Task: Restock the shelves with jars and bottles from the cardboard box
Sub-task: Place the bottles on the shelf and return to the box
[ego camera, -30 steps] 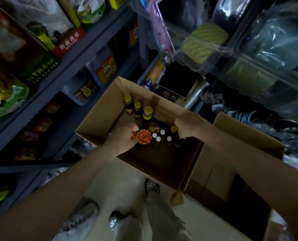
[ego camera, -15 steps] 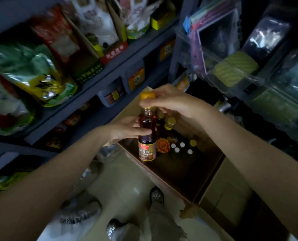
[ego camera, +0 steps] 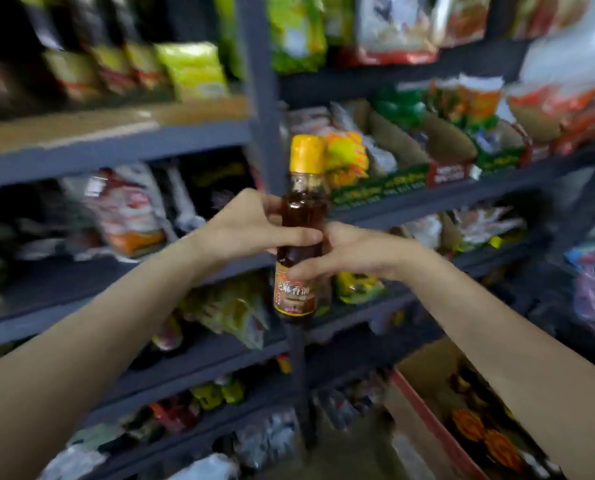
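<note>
Both hands clasp one tall glass bottle of dark amber liquid (ego camera: 301,230). The left hand (ego camera: 251,226) wraps its upper body just under the shoulder, thumb across the front; the right hand (ego camera: 349,251) closes around it lower down, fingertips (ego camera: 298,271) pressed at the top edge of the red and yellow label. The bottle stands nearly upright, its long axis vertical with the base tipped a little leftward, and its yellow screw cap (ego camera: 306,154) points up. It is held in mid-air, in front of the dark grey upright post (ego camera: 259,98) of the grey metal shelving (ego camera: 116,150). Blurred packets of food fill the shelf levels to both sides of the bottle. Well below and right of the bottle sits the open brown cardboard box (ego camera: 424,368), with orange-lidded jars (ego camera: 469,426) and dark bottles inside, partly hidden by the right forearm.
</note>
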Motion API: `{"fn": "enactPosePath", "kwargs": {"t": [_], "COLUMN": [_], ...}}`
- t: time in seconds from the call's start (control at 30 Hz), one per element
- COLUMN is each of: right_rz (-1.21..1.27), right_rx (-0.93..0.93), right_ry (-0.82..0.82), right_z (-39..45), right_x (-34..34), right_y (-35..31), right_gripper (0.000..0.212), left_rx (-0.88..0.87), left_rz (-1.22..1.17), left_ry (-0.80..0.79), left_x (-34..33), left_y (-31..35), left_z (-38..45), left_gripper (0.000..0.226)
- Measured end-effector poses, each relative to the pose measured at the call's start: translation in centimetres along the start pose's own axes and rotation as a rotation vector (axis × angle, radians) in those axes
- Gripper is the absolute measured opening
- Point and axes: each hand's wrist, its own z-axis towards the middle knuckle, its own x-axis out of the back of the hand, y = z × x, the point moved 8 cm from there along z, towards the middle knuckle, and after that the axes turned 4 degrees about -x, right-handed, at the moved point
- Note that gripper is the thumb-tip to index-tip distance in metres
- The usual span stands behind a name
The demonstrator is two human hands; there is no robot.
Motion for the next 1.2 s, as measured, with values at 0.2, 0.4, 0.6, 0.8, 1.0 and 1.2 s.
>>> {"fn": "enactPosePath", "kwargs": {"t": [0.2,0.4,0.6,0.8,1.0,1.2], "right_rz": [-0.289,-0.496,-0.727,-0.864,-0.860,-0.643], "right_rx": [0.406,0.736,0.856,0.797,0.612,0.342], "right_ry": [0.485,0.784,0.780,0.576,0.558,0.530], "right_z": [3.3,5.3,9.4,15.2,20.3,25.2], "right_x": [-8.4,-12.8,-13.7,-13.3,-12.3,-10.5], "right_y": [-17.6,-27.1,-30.4,-31.8,-31.6,-31.6], "right_gripper": [0.056,0.059,0.059,0.065,0.074,0.077], "left_rx": [-0.269,-0.418,-0.373,-0.087,0.150,0.294], "left_rz": [0.069,0.078,0.400,0.311,0.345,0.393], "left_ry": [0.439,0.630,0.552,0.752,0.846,0.709], "left_x": [18.4,27.5,32.0,40.2,45.2,44.7], "left_y": [3.8,5.8,4.6,-2.5,-6.4,-9.1], "left_z": [-10.3,-14.5,-15.0,-14.2,-10.4,-7.2], "left_gripper": [0.018,0.025,0.033,0.023,0.058,0.065]}}
